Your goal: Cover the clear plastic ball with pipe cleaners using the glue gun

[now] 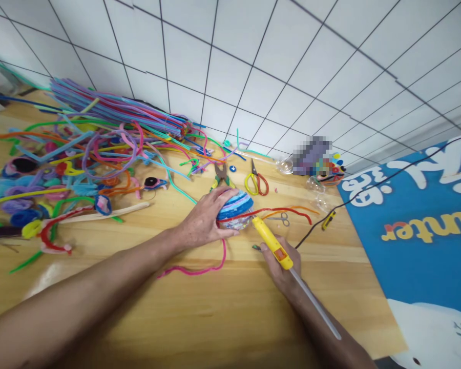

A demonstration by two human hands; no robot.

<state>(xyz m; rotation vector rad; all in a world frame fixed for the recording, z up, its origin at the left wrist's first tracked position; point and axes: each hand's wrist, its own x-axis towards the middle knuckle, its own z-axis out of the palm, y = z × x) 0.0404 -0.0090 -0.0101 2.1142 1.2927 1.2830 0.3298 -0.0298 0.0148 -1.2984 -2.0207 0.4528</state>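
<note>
My left hand (205, 220) is wrapped round a ball (235, 207) banded with blue, pink and dark blue pipe cleaners; its lower part looks whitish and patterned. A red pipe cleaner (284, 209) runs across the ball and sticks out to the right. In my right hand (282, 264) is a yellow hot glue gun (269, 237), its nozzle at the ball's right side. A long clear glue stick (317, 305) juts from its back end over my forearm. Below the ball a magenta pipe cleaner (200, 270) curls on the table.
A bundle of pipe cleaners (119, 110) and a tangle of loose ones cover the left side. Pliers (221, 177), yellow-and-red scissors (256, 182) and small metal scissors (282, 219) lie behind the ball. A black cord (318, 230) crosses toward the blue printed board (415, 246) at right.
</note>
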